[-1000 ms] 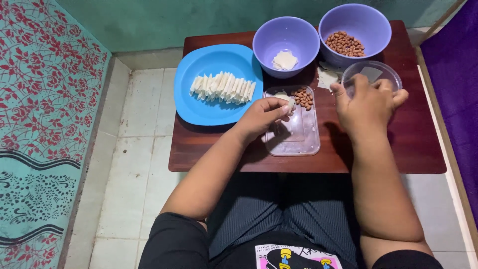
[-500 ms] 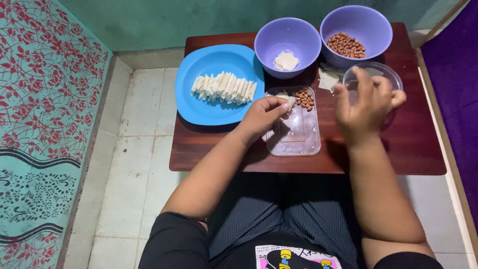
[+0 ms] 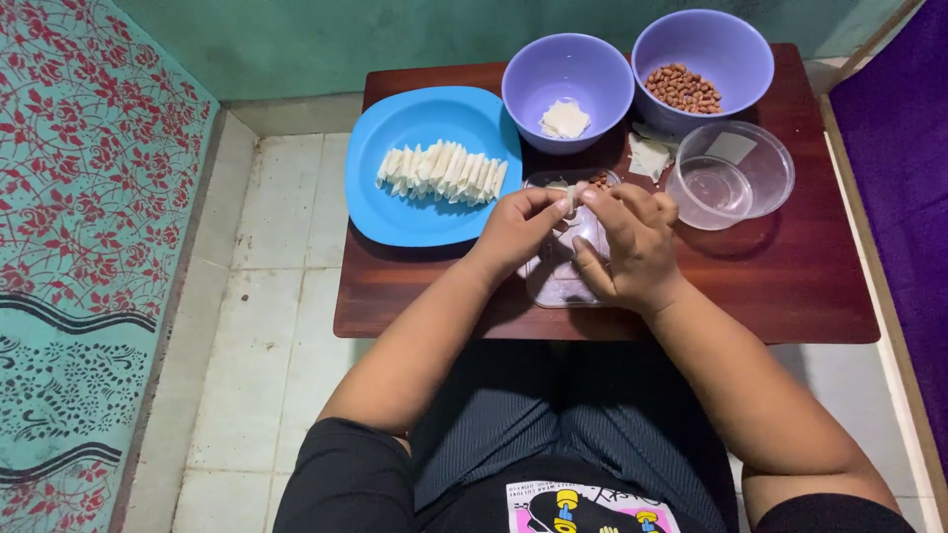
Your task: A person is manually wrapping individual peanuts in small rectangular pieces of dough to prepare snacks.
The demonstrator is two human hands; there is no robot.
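Observation:
My left hand (image 3: 521,229) and my right hand (image 3: 630,240) meet over a clear plastic tray (image 3: 563,282) on the dark red table (image 3: 790,286). Their fingertips pinch a small pale wrapper (image 3: 570,196) between them. A few peanuts (image 3: 598,181) lie at the tray's far end. A blue plate (image 3: 420,202) to the left carries a row of rolled white pieces (image 3: 441,171). Behind stand a purple bowl (image 3: 553,74) with a pale stack of wrappers (image 3: 565,118) and a second purple bowl (image 3: 736,44) with peanuts (image 3: 683,88).
Two clear plastic bowls (image 3: 736,178) sit at the right of the table, with loose pale wrappers (image 3: 649,155) beside them. A patterned red and teal mat (image 3: 74,247) lies left on the tiled floor (image 3: 262,326). A purple cloth (image 3: 904,158) lies at the right.
My right hand came down and left from the clear bowls to join my left hand over the tray. Both hands now pinch the wrapper together.

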